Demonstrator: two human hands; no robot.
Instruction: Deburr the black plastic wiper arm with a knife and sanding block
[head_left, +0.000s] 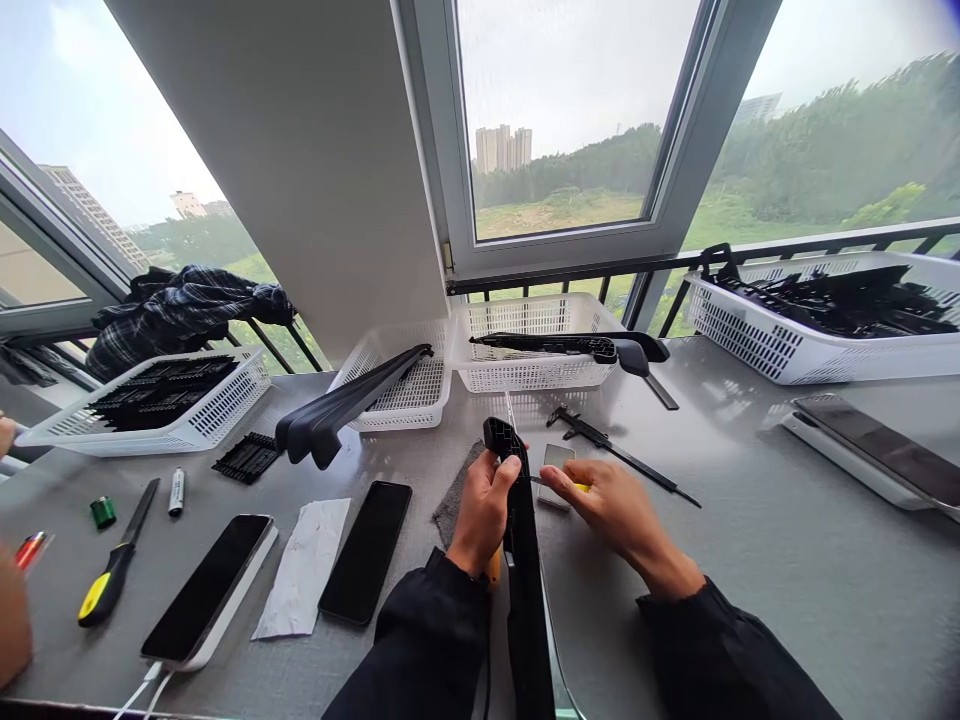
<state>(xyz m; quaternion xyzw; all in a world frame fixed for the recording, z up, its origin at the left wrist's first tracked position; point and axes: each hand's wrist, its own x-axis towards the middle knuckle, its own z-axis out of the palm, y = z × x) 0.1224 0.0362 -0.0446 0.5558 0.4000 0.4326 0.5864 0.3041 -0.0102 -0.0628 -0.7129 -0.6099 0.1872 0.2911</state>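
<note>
- Black plastic part (527,590): lower center of frame, running upward between my hands.
- My left hand (480,505): left of the part, grasping its upper end.
- My right hand (626,510): right of the part, clenched around a yellow-handled tool (582,488); tool tip at the part's edge.
- Caliper (611,445): right of center, beyond my right hand.

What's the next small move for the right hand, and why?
Perhaps a light, short stroke along the edge: the right hand grips a yellow-handled tool, its tip at or near the long black part, which the left hand holds near its far end.
</note>
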